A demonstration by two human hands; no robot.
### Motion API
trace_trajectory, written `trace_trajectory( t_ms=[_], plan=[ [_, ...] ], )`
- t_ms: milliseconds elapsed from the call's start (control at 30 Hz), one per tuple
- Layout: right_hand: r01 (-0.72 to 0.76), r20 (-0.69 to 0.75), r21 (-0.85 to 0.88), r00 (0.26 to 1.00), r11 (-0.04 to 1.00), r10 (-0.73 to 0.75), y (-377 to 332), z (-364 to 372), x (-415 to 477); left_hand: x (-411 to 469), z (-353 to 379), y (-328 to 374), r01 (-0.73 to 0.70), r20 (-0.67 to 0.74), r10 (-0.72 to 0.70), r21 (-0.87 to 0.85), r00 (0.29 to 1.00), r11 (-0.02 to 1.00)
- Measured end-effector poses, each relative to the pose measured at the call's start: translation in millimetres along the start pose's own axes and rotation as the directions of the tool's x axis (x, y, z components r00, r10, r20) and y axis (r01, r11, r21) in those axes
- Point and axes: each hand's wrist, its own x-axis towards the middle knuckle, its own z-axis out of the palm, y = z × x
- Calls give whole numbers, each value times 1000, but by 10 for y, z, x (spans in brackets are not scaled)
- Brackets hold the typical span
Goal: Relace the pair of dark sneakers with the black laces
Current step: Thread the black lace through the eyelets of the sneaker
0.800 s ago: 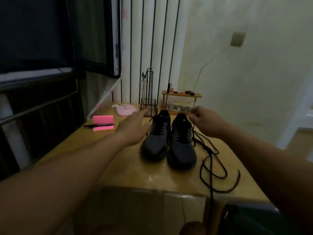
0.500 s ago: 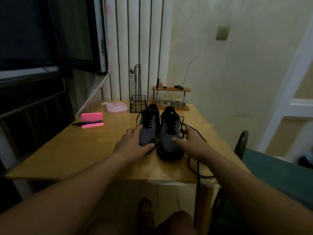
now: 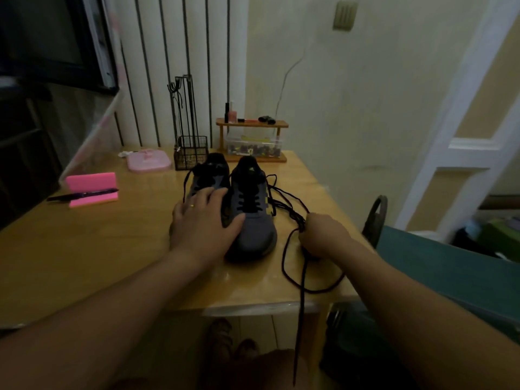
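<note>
a pair of dark sneakers stood side by side and touching near the middle of the frame, toes toward the camera, on the wooden bench (image 3: 98, 235). the left hand (image 3: 202, 223) lay palm down over the toe of the left-frame sneaker (image 3: 211, 175). its fingers were spread and fairly straight, with a ring on one of them. its thumb reached across and touched the right-frame sneaker (image 3: 253, 220), which showed black lacing across its lower eyelets and small yellow marks along its side.

the right hand (image 3: 323, 235) rested on the bench just right of that sneaker, its fingers curled round a bunch of the black laces (image 3: 301, 305). loose strands ran from the sneaker's right side into this hand. below the hand a loop lay on the bench, and one strand hung over the front edge toward the bottom of the frame. another strand curved along the left side of the left-frame sneaker.

at mid-left a pen (image 3: 81, 195) lay across a pink notepad (image 3: 91, 182). behind the sneakers, toward the upper middle, stood a black wire basket (image 3: 191, 156), with a flat pink item (image 3: 149, 161) to its left. to the basket's right was a small wooden shelf (image 3: 251, 123) over a clear box (image 3: 253, 147). a teal chair (image 3: 450, 266) filled the lower right.
</note>
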Motion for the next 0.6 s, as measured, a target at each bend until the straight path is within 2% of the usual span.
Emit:
trace_trajectory(
  t_ms=[133, 267, 400, 467, 533, 600],
  plan=[
    [-11, -75, -55, 997, 998, 6, 172, -137, 232, -7, -18, -96, -3, 60, 4, -16, 998, 1000],
    [-34, -14, -16, 999, 999, 34, 193, -183, 307, -5, -81, -50, 26, 102, -21, -52, 995, 998],
    [53, -11, -64, 999, 997, -53, 119, -77, 166, -5, -66, 123, 19, 183, -25, 34, 983, 999],
    [39, -99, -71, 994, 997, -46, 176, -96, 111, -17, -76, 122, 34, 211, -44, 52, 977, 998],
    [59, -267, -83, 961, 995, -79, 126, -151, 33, -12, -119, 44, 93, 192, -91, -2, 977, 996],
    [180, -319, 19, 933, 984, -164, -93, -164, -73, 10, -153, -88, 190, 188, -177, -55, 966, 980]
  ],
)
